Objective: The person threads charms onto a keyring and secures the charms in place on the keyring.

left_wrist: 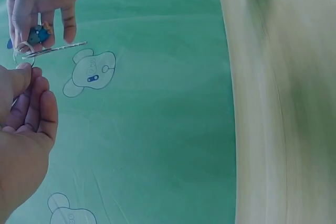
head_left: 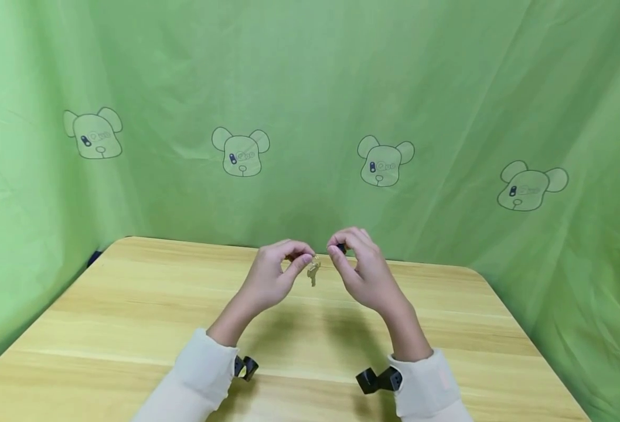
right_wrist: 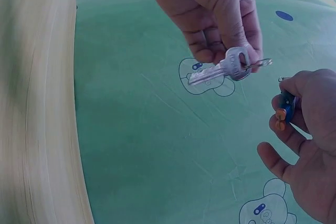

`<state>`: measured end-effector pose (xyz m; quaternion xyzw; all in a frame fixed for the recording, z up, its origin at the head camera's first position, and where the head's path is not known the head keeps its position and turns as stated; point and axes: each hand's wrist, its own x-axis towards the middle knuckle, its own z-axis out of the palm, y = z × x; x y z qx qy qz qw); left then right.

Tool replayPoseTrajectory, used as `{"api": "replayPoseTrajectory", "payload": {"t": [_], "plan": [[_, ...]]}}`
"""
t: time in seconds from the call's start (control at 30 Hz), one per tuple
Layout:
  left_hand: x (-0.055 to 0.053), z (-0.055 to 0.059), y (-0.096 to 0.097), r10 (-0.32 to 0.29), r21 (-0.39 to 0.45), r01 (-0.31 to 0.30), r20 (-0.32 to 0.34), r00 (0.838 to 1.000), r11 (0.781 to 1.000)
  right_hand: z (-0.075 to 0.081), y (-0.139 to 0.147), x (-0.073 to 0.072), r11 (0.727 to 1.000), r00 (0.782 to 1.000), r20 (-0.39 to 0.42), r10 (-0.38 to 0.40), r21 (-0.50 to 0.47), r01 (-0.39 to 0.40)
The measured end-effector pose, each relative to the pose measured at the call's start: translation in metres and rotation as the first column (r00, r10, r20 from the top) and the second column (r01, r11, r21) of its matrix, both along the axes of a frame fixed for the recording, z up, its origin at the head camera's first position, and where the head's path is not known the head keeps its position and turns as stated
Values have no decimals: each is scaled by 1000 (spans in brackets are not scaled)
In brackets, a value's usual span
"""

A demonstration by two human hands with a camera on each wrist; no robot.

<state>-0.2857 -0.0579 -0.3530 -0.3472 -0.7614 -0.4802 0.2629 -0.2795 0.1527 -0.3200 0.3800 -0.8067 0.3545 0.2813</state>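
In the head view both hands are raised over the wooden table, a short gap between their fingertips. My left hand (head_left: 273, 272) pinches a thin metal ring (right_wrist: 264, 63) between thumb and forefinger. A metal key (head_left: 313, 274) hangs from that ring, toothed blade downward; whether a second one lies behind it I cannot tell. A small blue charm with orange parts (right_wrist: 286, 109) sits between the thumb and forefinger of my right hand (head_left: 365, 269), its other fingers looser. Seen from the left wrist, the charm (left_wrist: 39, 34) is just beyond the ring; any link between them is unclear.
The light wooden table (head_left: 130, 310) spans the lower part of the head view. Behind and beside it hangs a green curtain (head_left: 310, 76) printed with bear faces. A black wrist mount (head_left: 378, 381) sticks out from the right cuff, another (head_left: 247, 368) from the left.
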Motion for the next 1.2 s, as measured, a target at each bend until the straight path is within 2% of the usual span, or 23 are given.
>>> {"api": "replayPoseTrajectory", "payload": {"t": [0.1, 0.4, 0.83, 1.2], "plan": [[1, 1, 0, 3, -15, -4, -59, 998, 1000, 0, -2, 1, 1000, 1000, 6, 7, 10, -8], [4, 5, -2, 10, -16, -12, -89, 996, 1000, -2, -8, 2, 998, 999, 27, 30, 46, -31], [5, 6, -5, 29, -14, -30, -67, 997, 999, -6, -13, 1, 997, 999, 7, 54, 54, -54], [6, 7, -5, 8, 0, -8, -30, 1000, 1000, -5, -14, 2, 996, 997, -14, 76, 46, -75]]}}
